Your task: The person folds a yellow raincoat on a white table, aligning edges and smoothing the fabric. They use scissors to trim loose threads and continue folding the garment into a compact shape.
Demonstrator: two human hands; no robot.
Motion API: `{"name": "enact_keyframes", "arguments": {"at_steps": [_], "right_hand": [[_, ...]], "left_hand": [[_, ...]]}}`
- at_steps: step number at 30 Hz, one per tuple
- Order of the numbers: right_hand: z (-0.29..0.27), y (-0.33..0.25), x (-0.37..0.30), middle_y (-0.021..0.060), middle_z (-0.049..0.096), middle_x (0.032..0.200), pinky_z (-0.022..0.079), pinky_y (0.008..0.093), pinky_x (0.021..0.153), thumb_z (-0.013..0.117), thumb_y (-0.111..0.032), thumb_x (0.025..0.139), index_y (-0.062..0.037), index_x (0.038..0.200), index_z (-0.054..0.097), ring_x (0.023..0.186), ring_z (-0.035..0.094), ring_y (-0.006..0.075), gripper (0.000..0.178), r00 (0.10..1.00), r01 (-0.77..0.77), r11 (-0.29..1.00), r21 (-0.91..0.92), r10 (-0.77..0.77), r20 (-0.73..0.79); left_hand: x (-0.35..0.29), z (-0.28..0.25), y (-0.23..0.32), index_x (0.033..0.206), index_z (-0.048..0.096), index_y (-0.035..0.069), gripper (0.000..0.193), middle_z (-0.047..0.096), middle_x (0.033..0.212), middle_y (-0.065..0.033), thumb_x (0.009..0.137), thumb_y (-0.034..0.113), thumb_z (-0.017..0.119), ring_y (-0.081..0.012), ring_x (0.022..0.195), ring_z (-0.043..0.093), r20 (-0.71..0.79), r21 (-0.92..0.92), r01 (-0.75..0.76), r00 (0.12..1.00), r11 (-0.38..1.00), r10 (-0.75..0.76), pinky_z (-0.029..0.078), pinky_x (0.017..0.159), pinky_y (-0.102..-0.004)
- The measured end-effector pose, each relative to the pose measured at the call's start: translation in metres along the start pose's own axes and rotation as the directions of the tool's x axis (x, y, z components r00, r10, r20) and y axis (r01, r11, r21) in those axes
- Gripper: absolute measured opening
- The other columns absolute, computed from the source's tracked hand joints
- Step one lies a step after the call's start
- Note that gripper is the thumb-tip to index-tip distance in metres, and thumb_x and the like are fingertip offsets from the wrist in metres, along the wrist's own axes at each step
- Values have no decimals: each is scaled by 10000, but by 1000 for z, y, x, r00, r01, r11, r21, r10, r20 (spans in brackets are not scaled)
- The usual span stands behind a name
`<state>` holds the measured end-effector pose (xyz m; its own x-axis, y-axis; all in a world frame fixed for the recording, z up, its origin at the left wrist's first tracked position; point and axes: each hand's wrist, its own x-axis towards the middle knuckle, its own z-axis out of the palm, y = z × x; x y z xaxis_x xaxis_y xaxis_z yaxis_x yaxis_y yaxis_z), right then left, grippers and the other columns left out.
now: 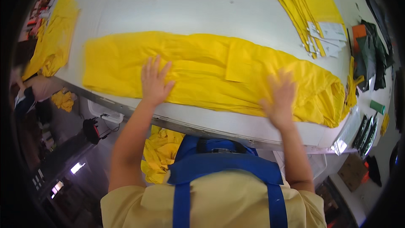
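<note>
The long, folded yellow cloth lies across the white table, beneath both hands: the left hand, fingers spread flat, grasps nothing; the right hand, blurred, also looks spread and loose.

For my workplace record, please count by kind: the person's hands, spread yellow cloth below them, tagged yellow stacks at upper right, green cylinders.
Left hand, right hand: 2
Spread yellow cloth: 1
Tagged yellow stack: 1
Green cylinder: 1
Total: 5
</note>
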<state>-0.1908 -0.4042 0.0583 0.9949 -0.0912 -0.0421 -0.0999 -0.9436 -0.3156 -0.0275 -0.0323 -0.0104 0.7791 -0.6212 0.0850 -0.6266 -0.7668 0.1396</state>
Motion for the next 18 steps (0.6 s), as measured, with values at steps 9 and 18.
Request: {"name": "enact_keyframes", "arguments": {"at_steps": [9, 18], "right_hand": [[59, -58, -11, 186, 236, 1506, 134, 559, 1108, 635, -327, 833, -71, 1440, 297, 1399, 195, 363, 741, 997, -67, 992, 109, 63, 36], [91, -150, 9, 198, 232, 1502, 126, 546, 1119, 760, -477, 679, -7, 1454, 183, 1408, 179, 351, 1075, 981, -18, 1000, 21, 14, 193]], "left_hand": [[-61, -2, -106, 1358, 407, 68, 568, 298, 1437, -222, 869, 254, 628, -375, 1322, 291, -448, -439, 697, 378, 567, -810, 281, 1060, -518], [-76, -15, -179, 1290, 450, 38, 457, 531, 1254, -120, 865, 91, 609, -305, 1133, 525, 507, -829, -59, 345, -557, -790, 433, 983, -458]]}}
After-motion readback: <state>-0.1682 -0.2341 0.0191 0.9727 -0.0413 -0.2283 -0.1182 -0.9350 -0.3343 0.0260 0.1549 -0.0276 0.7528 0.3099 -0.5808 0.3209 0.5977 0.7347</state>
